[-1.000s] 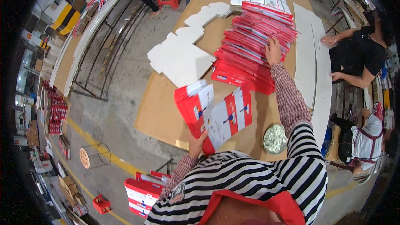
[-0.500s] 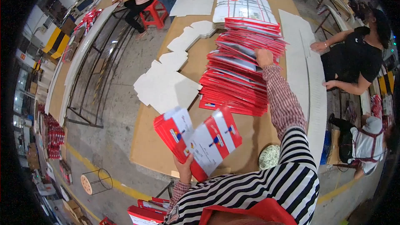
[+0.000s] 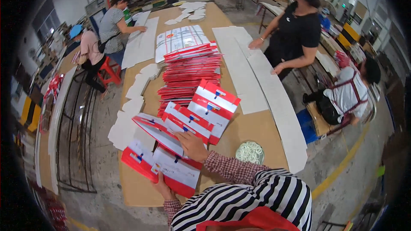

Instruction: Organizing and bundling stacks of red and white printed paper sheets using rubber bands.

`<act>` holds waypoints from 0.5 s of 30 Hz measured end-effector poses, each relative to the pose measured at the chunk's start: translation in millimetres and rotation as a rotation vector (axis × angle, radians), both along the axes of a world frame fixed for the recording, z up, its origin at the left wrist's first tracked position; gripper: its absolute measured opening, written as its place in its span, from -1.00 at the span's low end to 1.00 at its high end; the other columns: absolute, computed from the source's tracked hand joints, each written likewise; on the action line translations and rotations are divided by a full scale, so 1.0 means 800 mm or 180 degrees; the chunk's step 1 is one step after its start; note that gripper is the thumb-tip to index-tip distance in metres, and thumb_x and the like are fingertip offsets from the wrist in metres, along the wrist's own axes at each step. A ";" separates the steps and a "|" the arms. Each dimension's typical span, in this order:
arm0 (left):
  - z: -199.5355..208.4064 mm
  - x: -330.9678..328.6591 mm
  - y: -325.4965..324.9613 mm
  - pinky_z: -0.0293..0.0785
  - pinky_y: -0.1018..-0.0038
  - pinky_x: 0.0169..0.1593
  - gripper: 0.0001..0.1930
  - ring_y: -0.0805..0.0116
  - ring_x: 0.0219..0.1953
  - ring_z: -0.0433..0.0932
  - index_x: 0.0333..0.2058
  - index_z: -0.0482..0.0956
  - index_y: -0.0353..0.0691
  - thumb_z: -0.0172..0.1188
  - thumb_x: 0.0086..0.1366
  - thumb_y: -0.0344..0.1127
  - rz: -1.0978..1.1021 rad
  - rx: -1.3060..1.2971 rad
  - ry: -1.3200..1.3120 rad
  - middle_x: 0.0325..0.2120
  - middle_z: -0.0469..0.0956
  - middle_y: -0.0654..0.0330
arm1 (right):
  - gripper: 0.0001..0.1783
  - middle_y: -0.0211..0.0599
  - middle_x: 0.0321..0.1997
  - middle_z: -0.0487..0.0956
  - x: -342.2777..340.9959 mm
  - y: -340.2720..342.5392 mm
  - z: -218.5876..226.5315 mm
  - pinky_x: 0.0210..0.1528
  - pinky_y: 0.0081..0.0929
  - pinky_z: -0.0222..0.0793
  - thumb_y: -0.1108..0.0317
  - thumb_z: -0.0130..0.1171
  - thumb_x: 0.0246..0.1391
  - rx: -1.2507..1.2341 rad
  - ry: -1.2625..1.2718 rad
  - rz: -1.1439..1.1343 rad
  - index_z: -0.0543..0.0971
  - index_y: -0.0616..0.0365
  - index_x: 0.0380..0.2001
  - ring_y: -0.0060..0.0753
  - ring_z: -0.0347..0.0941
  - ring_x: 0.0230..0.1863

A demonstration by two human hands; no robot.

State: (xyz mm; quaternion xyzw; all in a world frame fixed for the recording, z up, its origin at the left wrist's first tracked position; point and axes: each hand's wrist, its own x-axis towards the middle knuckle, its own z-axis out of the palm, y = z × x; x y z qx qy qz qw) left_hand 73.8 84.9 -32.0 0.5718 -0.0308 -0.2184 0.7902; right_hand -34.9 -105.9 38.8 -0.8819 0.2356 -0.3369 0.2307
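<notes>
My left hand is closed on the near edge of several folded red-and-white printed cards, which spread open above the near left part of the table. My right hand is closed on more of the same cards, with its fingers across their edge. Other open cards fan out beyond it to the right; whether the right hand also grips these is hidden. Behind them a tall, leaning pile of such red-and-white cards lies on the brown tabletop.
A bowl of pale rings stands right of my right forearm. White cardboard sheets line the right side; cut white pieces lie left. A strapped white bundle is behind the pile. Co-workers stand or sit on both sides.
My right hand has come back from the pile to the cards beside my left hand, bringing more cards. The cards now spread wider, and the view has swung.
</notes>
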 end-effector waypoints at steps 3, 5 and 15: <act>-0.005 -0.003 0.052 0.42 0.23 -0.06 -0.46 0.14 -0.07 0.39 0.08 0.15 -0.29 0.14 0.13 -0.40 0.0321 0.0089 0.0456 -0.02 0.34 0.00 | -0.45 -0.23 0.00 0.39 -0.020 -0.014 0.042 -0.25 -0.43 0.38 0.46 0.00 -0.13 -0.0185 -0.0061 -0.0113 0.31 0.20 0.05 -0.20 0.35 -0.22; -0.005 0.003 0.091 0.38 0.20 -0.01 -0.42 0.11 -0.03 0.38 0.11 0.12 -0.28 0.13 0.14 -0.33 0.0403 -0.0263 0.0312 0.02 0.30 -0.01 | -0.42 -0.21 0.04 0.36 -0.014 -0.009 0.046 -0.25 -0.43 0.38 0.47 0.00 -0.15 -0.0541 -0.0244 -0.0268 0.29 0.23 0.06 -0.21 0.33 -0.22; 0.075 0.021 0.103 0.39 0.27 -0.01 -0.35 0.16 -0.05 0.38 0.15 0.05 -0.32 0.11 0.19 -0.17 0.0587 0.1443 -0.0883 0.03 0.27 -0.02 | -0.31 -0.13 0.19 0.14 0.037 0.178 0.018 -0.21 -0.38 0.41 0.44 0.00 -0.15 0.0349 -0.0075 0.1580 0.15 0.21 0.15 -0.10 0.18 0.06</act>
